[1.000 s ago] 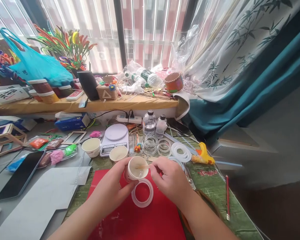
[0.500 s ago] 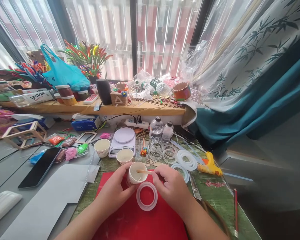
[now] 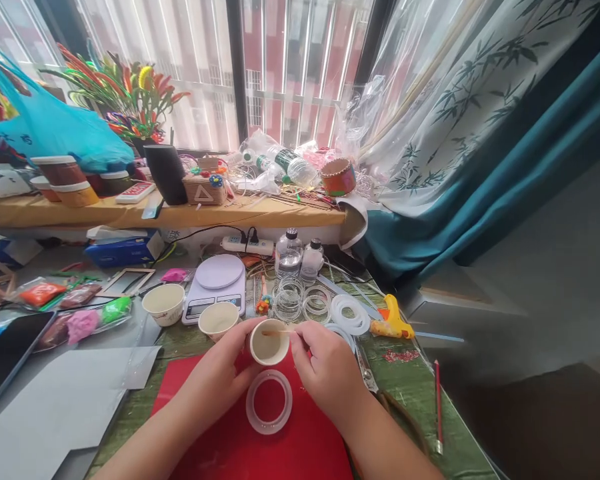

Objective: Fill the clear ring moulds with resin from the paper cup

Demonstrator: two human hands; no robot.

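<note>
Paper cup (image 3: pixel 269 348) at lower centre of frame, held in my left hand (image 3: pixel 224 365). Right hand (image 3: pixel 330 363) has fingers pinched narrow on the wooden stick (image 3: pixel 278 333), tip inside. I'd brace the cup, stir slowly, scrape the walls, avoid whipping bubbles.

The cup (image 3: pixel 269 353) looks like smooth, matt paper, and the stick (image 3: pixel 276 332) across its mouth like pale wood; the ring mold (image 3: pixel 251 405) is translucent and softly shiny, on a smooth red sheet (image 3: pixel 220 437) with a faint sheen; the scale (image 3: pixel 219 273) looks like smooth plastic, the glue gun (image 3: pixel 393 320) like glossy yellow plastic, the bottles (image 3: pixel 289 253) clear and shiny, the curtain (image 3: pixel 405 237) soft teal cloth
</note>
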